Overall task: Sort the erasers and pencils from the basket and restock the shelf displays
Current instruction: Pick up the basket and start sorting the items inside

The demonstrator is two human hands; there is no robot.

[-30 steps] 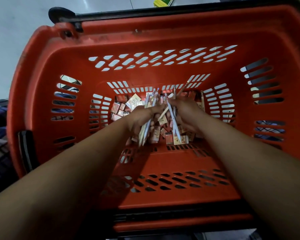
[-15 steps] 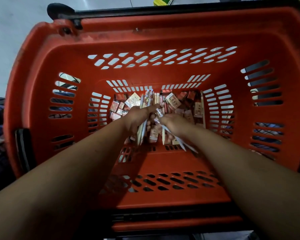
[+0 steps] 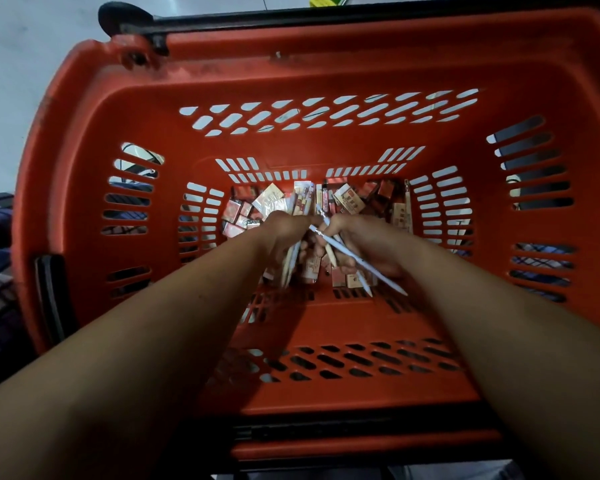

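right hand (image 3: 364, 244) clasps pencils (image 3: 361, 263), now drawn beside left hand (image 3: 284, 233) clasping bundle (image 3: 289, 266) | erasers (image 3: 350, 199) still in basket (image 3: 326, 74) | sorting underway

My left hand (image 3: 286, 233) and right hand (image 3: 368, 244) cover the middle of the heap of erasers (image 3: 349, 199), so I cannot count what lies under them. Their print is too small to read. How many pencils (image 3: 357, 260) each hand grips I cannot tell, as the shafts overlap. Far beyond my hands, a green-and-yellow thing (image 3: 326, 0) is cut off by the top edge. The basket (image 3: 326, 74) runs out at the right edge.
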